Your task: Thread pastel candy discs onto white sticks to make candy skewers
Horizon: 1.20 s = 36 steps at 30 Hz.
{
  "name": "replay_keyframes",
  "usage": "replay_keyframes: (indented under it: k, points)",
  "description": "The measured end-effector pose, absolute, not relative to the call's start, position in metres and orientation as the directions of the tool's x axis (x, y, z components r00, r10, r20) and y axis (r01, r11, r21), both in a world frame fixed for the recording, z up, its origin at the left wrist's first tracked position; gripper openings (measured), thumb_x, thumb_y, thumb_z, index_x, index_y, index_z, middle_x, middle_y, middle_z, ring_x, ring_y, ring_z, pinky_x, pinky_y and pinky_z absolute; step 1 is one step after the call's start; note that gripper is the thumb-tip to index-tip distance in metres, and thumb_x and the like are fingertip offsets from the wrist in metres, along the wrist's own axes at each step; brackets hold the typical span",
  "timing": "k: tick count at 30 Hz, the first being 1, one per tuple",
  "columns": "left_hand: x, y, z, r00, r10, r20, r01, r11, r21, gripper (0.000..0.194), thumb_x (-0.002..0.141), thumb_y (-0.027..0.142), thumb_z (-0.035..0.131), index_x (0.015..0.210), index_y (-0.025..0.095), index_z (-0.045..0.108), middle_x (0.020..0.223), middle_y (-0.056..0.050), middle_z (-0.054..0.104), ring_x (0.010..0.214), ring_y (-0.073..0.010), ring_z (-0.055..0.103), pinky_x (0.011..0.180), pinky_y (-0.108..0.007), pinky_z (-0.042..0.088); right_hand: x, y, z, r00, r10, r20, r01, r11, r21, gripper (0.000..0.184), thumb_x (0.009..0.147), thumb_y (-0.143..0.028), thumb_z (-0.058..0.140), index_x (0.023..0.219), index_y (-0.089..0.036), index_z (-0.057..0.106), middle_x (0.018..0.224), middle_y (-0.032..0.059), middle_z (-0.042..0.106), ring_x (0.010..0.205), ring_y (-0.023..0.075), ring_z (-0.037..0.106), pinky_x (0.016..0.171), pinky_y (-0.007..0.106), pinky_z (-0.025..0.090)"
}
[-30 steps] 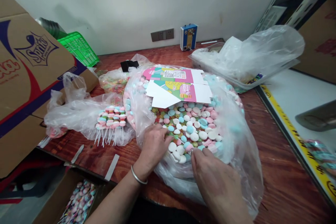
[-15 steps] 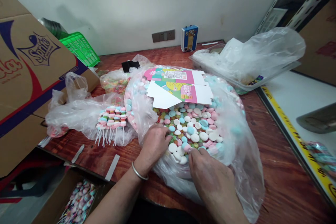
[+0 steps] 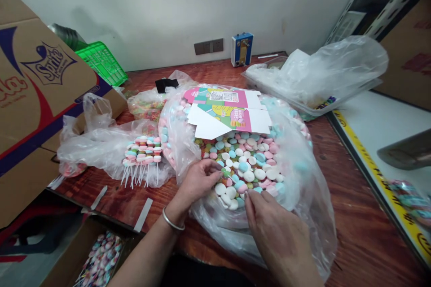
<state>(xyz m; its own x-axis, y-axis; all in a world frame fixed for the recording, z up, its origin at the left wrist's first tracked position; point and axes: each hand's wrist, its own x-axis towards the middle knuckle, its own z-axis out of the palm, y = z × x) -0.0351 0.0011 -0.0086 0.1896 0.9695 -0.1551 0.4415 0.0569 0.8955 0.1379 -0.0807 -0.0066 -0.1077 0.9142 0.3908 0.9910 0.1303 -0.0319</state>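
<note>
1. So they stay clean, presumably, skewered sweets (image 3: 142, 150) lie on crumpled plastic (image 3: 97, 148).
2. My left hand (image 3: 198, 180) curls at a green sweet (image 3: 226, 172); whether it's gripped, I can't tell.
3. Over the open bag (image 3: 313, 206), my right hand (image 3: 279, 228) pinches what looks like a white stick (image 3: 246, 193), presumably steadying its pink-and-blue sweet (image 3: 240, 186).
4. Reddish wooden desk (image 3: 363, 206) beneath; at right, a yellow-edged white surface (image 3: 379, 121).
</note>
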Motion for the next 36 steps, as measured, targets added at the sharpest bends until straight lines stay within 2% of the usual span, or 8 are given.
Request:
replay_keyframes:
  k: [7,13,19,23,26,29,32,36]
  points:
    - [-0.042,0.002,-0.014,0.251,0.954,-0.164,0.257,0.098,0.961,0.036,0.074,0.036,0.071,0.102,0.014,0.069,0.076,-0.003,0.068,0.066,-0.0125,0.059,0.06,-0.021,0.045,0.135,-0.086,-0.02,-0.05,0.914,0.402,0.936,0.183,-0.3,0.028,0.095,-0.024,0.037,0.077,-0.023,0.058,0.063,-0.0024,0.064,0.048,0.0128,0.06,0.044,0.026,0.027]
    - [-0.029,-0.015,-0.013,0.299,0.943,-0.148,0.194,0.091,0.977,0.043,0.083,0.04,0.065,0.119,0.018,0.066,0.101,-0.007,0.073,0.089,-0.0199,0.067,0.082,-0.031,0.054,0.127,-0.083,-0.034,-0.004,0.938,0.345,0.798,0.211,-0.564,0.03,0.095,-0.026,0.035,0.076,-0.021,0.058,0.065,0.0005,0.064,0.056,0.0144,0.061,0.054,0.024,0.036]
    - [-0.01,-0.038,-0.01,0.379,0.915,0.138,0.37,-0.286,0.884,0.062,0.083,0.034,0.065,0.14,0.019,0.046,0.141,-0.011,0.052,0.128,-0.0265,0.05,0.11,-0.042,0.039,0.125,-0.069,-0.044,0.062,0.985,0.162,0.537,0.104,-0.837,0.03,0.092,-0.031,0.036,0.086,-0.019,0.062,0.075,0.0031,0.068,0.066,0.0149,0.062,0.059,0.022,0.043]
    - [-0.019,-0.019,-0.016,0.213,0.938,0.272,0.614,-0.345,0.71,0.039,0.094,0.02,0.046,0.133,0.02,0.052,0.125,-0.011,0.063,0.115,-0.0228,0.059,0.099,-0.041,0.048,0.132,-0.052,-0.042,0.156,0.981,0.118,0.593,0.003,-0.805,0.03,0.09,-0.035,0.039,0.086,-0.019,0.064,0.069,0.0013,0.065,0.063,0.0146,0.058,0.06,0.023,0.042]
    - [-0.026,0.001,-0.023,0.318,0.896,0.31,0.762,-0.436,0.478,0.027,0.091,0.011,0.047,0.109,0.018,0.065,0.116,-0.011,0.064,0.111,-0.024,0.057,0.097,-0.042,0.047,0.13,-0.037,-0.04,0.099,0.988,0.12,0.651,0.027,-0.758,0.022,0.086,-0.029,0.045,0.081,-0.021,0.066,0.072,0.0008,0.066,0.066,0.0143,0.058,0.062,0.022,0.039]
    - [-0.028,0.01,-0.026,0.399,0.888,0.229,0.802,-0.459,0.382,0.019,0.09,0.012,0.049,0.092,0.017,0.067,0.102,-0.009,0.064,0.097,-0.0235,0.058,0.088,-0.041,0.049,0.121,-0.024,-0.039,0.07,0.99,0.123,0.689,0.041,-0.724,0.016,0.081,-0.025,0.051,0.083,-0.021,0.066,0.077,0.002,0.068,0.069,0.015,0.058,0.061,0.023,0.035]
    - [-0.026,0.011,-0.025,0.35,0.908,0.231,0.783,-0.419,0.461,0.016,0.089,0.012,0.05,0.087,0.017,0.065,0.098,-0.008,0.064,0.093,-0.0228,0.058,0.086,-0.039,0.049,0.113,-0.017,-0.042,0.101,0.985,0.139,0.719,0.025,-0.694,0.015,0.082,-0.025,0.051,0.075,-0.019,0.063,0.07,0.003,0.065,0.061,0.0145,0.054,0.056,0.024,0.03]
    - [-0.026,0.008,-0.017,0.139,0.971,0.195,0.579,-0.239,0.779,0.015,0.086,0.015,0.056,0.098,0.018,0.064,0.104,-0.008,0.065,0.097,-0.0201,0.06,0.088,-0.034,0.048,0.114,-0.017,-0.045,0.097,0.974,0.204,0.698,0.08,-0.712,0.017,0.085,-0.027,0.049,0.074,-0.02,0.061,0.061,-0.003,0.06,0.054,0.011,0.051,0.053,0.021,0.033]
